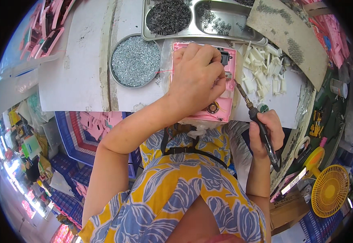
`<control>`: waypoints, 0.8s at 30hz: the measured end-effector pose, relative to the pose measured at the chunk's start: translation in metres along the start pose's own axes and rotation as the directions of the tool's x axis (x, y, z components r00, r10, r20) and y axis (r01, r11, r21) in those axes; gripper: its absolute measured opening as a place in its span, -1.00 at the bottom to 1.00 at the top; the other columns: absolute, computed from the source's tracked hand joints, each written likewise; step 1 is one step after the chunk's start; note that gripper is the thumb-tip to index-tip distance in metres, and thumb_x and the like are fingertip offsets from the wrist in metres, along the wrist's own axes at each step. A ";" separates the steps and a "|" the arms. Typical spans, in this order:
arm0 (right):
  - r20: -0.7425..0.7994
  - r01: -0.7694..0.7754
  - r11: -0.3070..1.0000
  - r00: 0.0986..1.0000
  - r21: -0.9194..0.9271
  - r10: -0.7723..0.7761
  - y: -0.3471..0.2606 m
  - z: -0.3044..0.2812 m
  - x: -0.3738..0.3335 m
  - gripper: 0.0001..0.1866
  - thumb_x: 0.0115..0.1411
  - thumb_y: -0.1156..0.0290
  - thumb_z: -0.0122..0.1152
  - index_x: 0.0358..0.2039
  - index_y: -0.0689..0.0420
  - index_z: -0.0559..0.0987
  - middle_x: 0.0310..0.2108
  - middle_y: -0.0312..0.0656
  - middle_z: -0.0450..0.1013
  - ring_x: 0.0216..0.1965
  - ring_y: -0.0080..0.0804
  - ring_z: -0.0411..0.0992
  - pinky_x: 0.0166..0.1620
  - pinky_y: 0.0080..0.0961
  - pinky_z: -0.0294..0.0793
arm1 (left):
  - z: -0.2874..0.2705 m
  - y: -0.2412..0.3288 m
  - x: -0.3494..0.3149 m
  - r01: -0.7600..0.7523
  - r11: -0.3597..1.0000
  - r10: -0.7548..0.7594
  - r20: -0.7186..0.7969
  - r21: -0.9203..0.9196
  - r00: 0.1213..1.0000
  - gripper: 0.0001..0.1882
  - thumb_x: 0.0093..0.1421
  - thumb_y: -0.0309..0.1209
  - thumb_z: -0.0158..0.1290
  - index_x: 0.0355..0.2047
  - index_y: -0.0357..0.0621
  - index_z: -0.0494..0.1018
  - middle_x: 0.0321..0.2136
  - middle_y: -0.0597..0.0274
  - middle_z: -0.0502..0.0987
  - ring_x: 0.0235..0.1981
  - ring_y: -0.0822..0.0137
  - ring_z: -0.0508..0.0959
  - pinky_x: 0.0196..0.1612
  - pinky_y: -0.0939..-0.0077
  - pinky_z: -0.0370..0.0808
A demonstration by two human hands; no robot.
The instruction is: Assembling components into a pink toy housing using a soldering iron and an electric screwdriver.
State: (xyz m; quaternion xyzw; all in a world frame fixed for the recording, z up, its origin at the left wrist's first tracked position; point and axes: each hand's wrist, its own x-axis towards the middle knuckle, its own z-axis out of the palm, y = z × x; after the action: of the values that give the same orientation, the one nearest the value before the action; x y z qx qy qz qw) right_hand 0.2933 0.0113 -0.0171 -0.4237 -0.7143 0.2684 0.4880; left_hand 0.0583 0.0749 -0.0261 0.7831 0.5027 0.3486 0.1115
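Note:
A pink plastic casing [225, 99] lies on the table in front of me, with a small round speaker [213, 107] near its lower edge and a black part [225, 58] at its upper right. My left hand [196, 77] rests over the casing, thumb and fingers pinched close to a small metal piece [228, 75]; whatever they pinch is hidden. A thin red wire [166, 72] runs out past the casing's left side. My right hand [269, 131] grips a soldering iron [254, 113] by its black handle, its tip pointing at the metal piece by my left fingertips.
Left of the casing stands a round tin of small screws [136, 60]. A metal tray [200, 30] holding dark springs is behind. White plastic parts [265, 67] are heaped at right, beneath a board [290, 36]. A blue crate [69, 137] and a yellow fan [330, 190] flank me.

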 end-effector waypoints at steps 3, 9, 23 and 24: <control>0.018 -0.003 1.000 1.000 -0.013 0.004 0.000 -0.001 0.000 -0.73 0.04 0.60 0.40 -0.22 0.28 0.58 -0.55 -0.12 0.46 -0.56 -0.30 0.36 -0.46 -0.44 0.31 | 0.000 -0.001 0.000 -0.004 1.000 0.004 -0.004 -0.003 1.000 -0.85 -0.14 -0.40 0.29 -0.56 0.02 0.51 -0.29 0.36 0.44 -0.20 0.19 0.40 -0.12 0.20 0.22; 0.026 0.004 1.000 1.000 -0.012 -0.003 0.001 0.005 0.001 -0.73 0.04 0.61 0.40 -0.22 0.28 0.57 -0.56 -0.13 0.45 -0.57 -0.31 0.34 -0.47 -0.46 0.29 | 0.000 0.000 0.000 -0.005 1.000 0.005 -0.002 -0.001 1.000 -0.85 -0.14 -0.41 0.28 -0.56 0.01 0.51 -0.30 0.36 0.44 -0.21 0.18 0.40 -0.13 0.19 0.21; -0.054 -0.170 0.980 0.983 0.106 0.176 0.002 -0.007 -0.008 -0.71 0.13 0.58 0.39 -0.13 0.29 0.56 -0.47 -0.20 0.41 -0.48 -0.52 0.30 -0.41 -0.62 0.24 | 0.001 -0.001 0.000 -0.008 1.000 0.008 -0.006 0.000 1.000 -0.86 -0.14 -0.40 0.29 -0.56 0.01 0.52 -0.29 0.36 0.45 -0.21 0.18 0.40 -0.12 0.19 0.21; -0.063 -0.181 0.977 0.980 0.114 0.188 0.003 -0.007 -0.008 -0.71 0.13 0.58 0.38 -0.12 0.29 0.56 -0.46 -0.21 0.41 -0.48 -0.52 0.30 -0.40 -0.62 0.24 | 0.001 -0.001 0.000 -0.011 1.000 0.011 -0.005 0.003 1.000 -0.86 -0.13 -0.40 0.29 -0.56 0.01 0.52 -0.29 0.36 0.45 -0.21 0.18 0.40 -0.12 0.19 0.21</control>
State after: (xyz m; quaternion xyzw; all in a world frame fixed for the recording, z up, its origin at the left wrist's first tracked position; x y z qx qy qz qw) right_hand 0.3023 0.0058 -0.0199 -0.4708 -0.6379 0.3350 0.5091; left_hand 0.0584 0.0751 -0.0272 0.7851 0.4992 0.3505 0.1073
